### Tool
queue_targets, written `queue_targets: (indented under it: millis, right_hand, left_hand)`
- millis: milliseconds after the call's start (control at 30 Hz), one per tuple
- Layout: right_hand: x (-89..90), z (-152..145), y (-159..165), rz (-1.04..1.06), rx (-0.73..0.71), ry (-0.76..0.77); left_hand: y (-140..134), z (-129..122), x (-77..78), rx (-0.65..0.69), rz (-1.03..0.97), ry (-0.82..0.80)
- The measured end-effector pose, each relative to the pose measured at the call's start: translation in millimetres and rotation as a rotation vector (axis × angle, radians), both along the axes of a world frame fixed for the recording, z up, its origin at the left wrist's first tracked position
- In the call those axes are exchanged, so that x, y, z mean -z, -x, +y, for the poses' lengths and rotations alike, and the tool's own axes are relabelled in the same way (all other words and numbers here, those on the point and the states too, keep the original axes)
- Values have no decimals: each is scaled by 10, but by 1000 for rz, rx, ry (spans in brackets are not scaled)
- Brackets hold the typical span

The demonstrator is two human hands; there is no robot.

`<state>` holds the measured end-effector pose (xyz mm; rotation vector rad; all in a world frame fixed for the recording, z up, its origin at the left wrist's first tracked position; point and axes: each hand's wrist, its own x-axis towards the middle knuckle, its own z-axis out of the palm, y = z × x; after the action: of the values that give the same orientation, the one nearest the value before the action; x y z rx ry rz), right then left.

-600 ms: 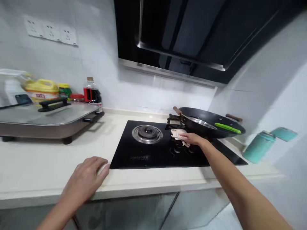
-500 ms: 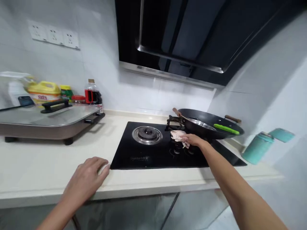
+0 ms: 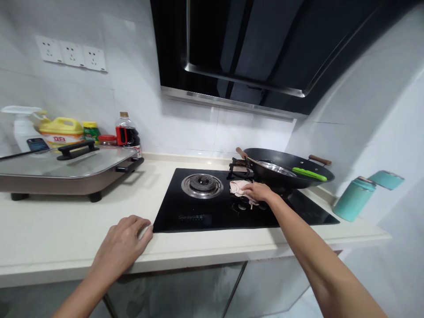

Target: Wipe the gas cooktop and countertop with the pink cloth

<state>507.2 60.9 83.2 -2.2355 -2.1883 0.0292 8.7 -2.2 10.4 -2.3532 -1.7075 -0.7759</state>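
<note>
The right hand's fingers are closing over a crumpled cloth, gripping its soft, pale-pink folds. With the cloth as the dial's centre, it is lying on the glossy black glass hob. At eight o'clock, the left hand is resting with loosely bent fingers, holding nothing, its thumb lying just beside the hob's corner.

The round burner, a dark ridged cap within a metal ring, is sitting at nine o'clock. At two o'clock, a wide dark wok is standing with wooden handles, a bright green strip lying across its rim. A teal flask is leaning in view at three o'clock, its lid hanging open.

The smooth cream counter is running beneath everything. At nine o'clock it is bearing a boxy pan with a glass lid; plastic bottles are lining up behind it. Pale tiled walls are rising behind, and a shiny black hood is slanting overhead at twelve.
</note>
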Motion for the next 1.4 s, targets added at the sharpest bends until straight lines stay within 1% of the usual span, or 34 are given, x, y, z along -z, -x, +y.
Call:
queue_targets:
  millis: [167, 267, 367, 500, 633, 800, 1000, 1167, 1233, 1300, 1400]
  right_hand:
    - [-22, 123, 459, 1, -51, 8]
    - [-1, 111, 716, -20, -67, 2]
    - [61, 16, 859, -30, -78, -28]
    - [157, -115, 961, -32, -90, -74]
    - [193, -203, 1143, -33, -109, -117]
    - [187, -340, 1529, -13, -209, -147]
    - [239, -526, 2041, 48, -283, -185]
    - [335, -742, 2455, 219, -412, -203]
    - [366, -837, 2526, 260, -463, -210]
    - [387, -943, 2489, 275, -507, -210]
    - [412, -1160, 2225, 304, -550, -199]
  left_hand:
    - [-17, -28, -26, -10, 4, 16]
    - [-34, -61, -41, -15, 3, -1]
    - [-46, -87, -53, -8, 12, -23]
    - [-50, -101, -58, -11, 20, -28]
    - [-48, -97, -38, -13, 20, -40]
    - [-46, -100, -28, -1, 8, -34]
    - [-44, -119, -81, 9, -24, -7]
    - [-6, -93, -115, 13, -70, 42]
    - [15, -77, -122, 15, -78, 51]
    - [32, -66, -127, 18, -76, 55]
    - [42, -56, -126, 23, -63, 49]
